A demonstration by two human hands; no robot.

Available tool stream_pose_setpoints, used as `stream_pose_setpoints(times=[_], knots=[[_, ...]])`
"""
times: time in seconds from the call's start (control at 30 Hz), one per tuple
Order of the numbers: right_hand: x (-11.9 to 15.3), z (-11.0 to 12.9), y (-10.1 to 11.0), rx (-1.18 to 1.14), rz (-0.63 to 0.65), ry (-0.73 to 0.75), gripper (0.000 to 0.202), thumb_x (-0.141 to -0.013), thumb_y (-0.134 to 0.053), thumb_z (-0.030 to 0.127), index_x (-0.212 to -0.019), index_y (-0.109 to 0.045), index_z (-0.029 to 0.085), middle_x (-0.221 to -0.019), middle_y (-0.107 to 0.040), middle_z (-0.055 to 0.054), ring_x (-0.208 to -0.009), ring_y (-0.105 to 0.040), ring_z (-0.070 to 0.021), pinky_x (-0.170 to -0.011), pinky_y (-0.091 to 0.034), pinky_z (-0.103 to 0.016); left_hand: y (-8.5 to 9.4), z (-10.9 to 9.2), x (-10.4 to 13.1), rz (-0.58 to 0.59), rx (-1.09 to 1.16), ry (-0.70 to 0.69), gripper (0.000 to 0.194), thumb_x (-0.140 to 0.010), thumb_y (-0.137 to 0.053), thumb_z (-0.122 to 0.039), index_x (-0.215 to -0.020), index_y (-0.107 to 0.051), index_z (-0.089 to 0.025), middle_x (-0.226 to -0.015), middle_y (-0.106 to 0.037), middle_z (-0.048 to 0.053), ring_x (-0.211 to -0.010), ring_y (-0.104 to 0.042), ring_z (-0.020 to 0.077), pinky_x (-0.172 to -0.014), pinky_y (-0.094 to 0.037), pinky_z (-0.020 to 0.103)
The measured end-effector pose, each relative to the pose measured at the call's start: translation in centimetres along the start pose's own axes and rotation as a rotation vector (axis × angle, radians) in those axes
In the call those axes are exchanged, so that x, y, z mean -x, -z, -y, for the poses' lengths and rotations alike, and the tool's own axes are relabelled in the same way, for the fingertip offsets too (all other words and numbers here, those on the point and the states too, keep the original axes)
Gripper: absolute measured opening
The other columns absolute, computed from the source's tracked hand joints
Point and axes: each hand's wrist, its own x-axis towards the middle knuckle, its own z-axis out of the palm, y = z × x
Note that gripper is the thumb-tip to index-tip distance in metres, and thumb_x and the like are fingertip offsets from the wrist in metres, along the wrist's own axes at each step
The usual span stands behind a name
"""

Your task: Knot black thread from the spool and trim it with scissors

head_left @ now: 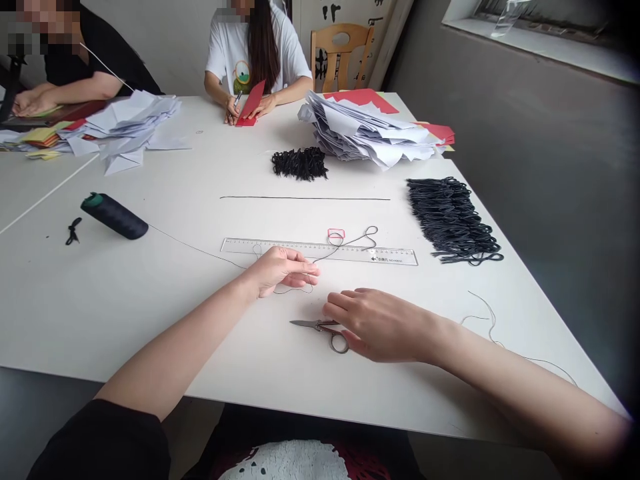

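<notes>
My left hand [287, 272] pinches a thin black thread [327, 255] over the front edge of a clear ruler [305, 251]. Loops of this thread lie across the ruler, and one strand runs left to a spool of black thread [115, 215] lying on its side. Curled over the handles of small metal scissors [313, 325], my right hand [373, 323] hides one finger ring. The blades point left, and the other ring shows beside my thumb. A straight length of black cord [305, 198] lies beyond the ruler.
Looped black cords [453, 220] lie in a row at right, with a smaller black bundle [300, 164] farther back. A white paper stack [367, 130] stands behind. Loose thread [493, 323] trails near the right edge. Two people sit across the table [165, 320], one holding red paper [251, 103].
</notes>
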Motion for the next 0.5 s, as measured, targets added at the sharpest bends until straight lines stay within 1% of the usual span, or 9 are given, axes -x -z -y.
stream_pose_setpoints(times=[0.07, 0.1, 0.17, 0.2, 0.3, 0.4, 0.5], knots=[[0.2, 0.8, -0.1, 0.008, -0.002, -0.037, 0.019, -0.086, -0.054, 0.025, -0.102, -0.055, 0.015, -0.093, -0.059, -0.006, -0.066, -0.055, -0.0170, -0.058, -0.039, -0.031, 0.0, 0.0, 0.0, 0.003, 0.012, -0.014, 0.030, -0.062, -0.085, -0.038, -0.070, -0.070, -0.013, -0.101, -0.074, 0.012, -0.093, -0.070, 0.0224, -0.081, -0.054, 0.030], [0.2, 1.1, -0.2, 0.036, 0.000, -0.047, 0.018, -0.087, -0.052, 0.025, -0.102, -0.055, 0.015, -0.093, -0.058, -0.007, -0.064, -0.055, -0.0170, -0.056, -0.038, -0.032, 0.0, 0.0, 0.1, 0.005, 0.013, -0.018, 0.029, -0.062, -0.085, -0.037, -0.070, -0.070, -0.013, -0.100, -0.074, 0.012, -0.094, -0.070, 0.0222, -0.082, -0.054, 0.030], [0.2, 1.7, -0.6, 0.120, 0.011, -0.040, 0.012, -0.089, -0.047, 0.018, -0.098, -0.055, 0.015, -0.088, -0.057, -0.006, -0.062, -0.054, -0.0170, -0.053, -0.035, -0.031, -0.1, 0.0, 0.1, 0.008, 0.012, -0.023, 0.028, -0.064, -0.084, -0.037, -0.071, -0.071, -0.014, -0.098, -0.074, 0.011, -0.094, -0.070, 0.0214, -0.083, -0.053, 0.029], [0.1, 1.9, -0.8, 0.159, 0.016, -0.026, 0.013, -0.089, -0.045, 0.013, -0.096, -0.055, 0.015, -0.086, -0.056, -0.006, -0.061, -0.053, -0.0167, -0.052, -0.033, -0.031, -0.1, -0.1, 0.1, 0.013, 0.011, -0.025, 0.027, -0.064, -0.084, -0.037, -0.071, -0.071, -0.014, -0.097, -0.075, 0.011, -0.093, -0.070, 0.0211, -0.083, -0.053, 0.029], [-0.2, 1.8, -1.1, 0.187, 0.025, 0.015, 0.022, -0.084, -0.040, 0.001, -0.093, -0.055, 0.015, -0.083, -0.054, -0.005, -0.056, -0.049, -0.0144, -0.049, -0.027, -0.030, -0.2, -0.1, 0.2, 0.035, 0.005, -0.025, 0.025, -0.066, -0.083, -0.036, -0.072, -0.071, -0.014, -0.094, -0.075, 0.010, -0.091, -0.071, 0.0201, -0.083, -0.053, 0.029], [0.0, 1.1, -0.4, 0.106, -0.003, 0.047, 0.025, -0.080, -0.041, -0.002, -0.089, -0.055, 0.016, -0.085, -0.055, -0.004, -0.057, -0.048, -0.0128, -0.050, -0.025, -0.029, -0.3, -0.1, 0.2, 0.057, -0.010, -0.030, 0.023, -0.067, -0.082, -0.034, -0.071, -0.070, -0.014, -0.093, -0.075, 0.009, -0.088, -0.071, 0.0192, -0.083, -0.053, 0.029], [0.9, 0.0, 1.3, -0.086, -0.025, -0.016, 0.019, -0.081, -0.047, 0.004, -0.091, -0.056, 0.017, -0.087, -0.057, -0.003, -0.058, -0.047, -0.0104, -0.052, -0.026, -0.027, -0.2, 0.0, 0.3, 0.085, -0.044, -0.055, 0.023, -0.068, -0.081, -0.034, -0.071, -0.070, -0.014, -0.092, -0.075, 0.009, -0.089, -0.071, 0.0188, -0.082, -0.053, 0.027]])
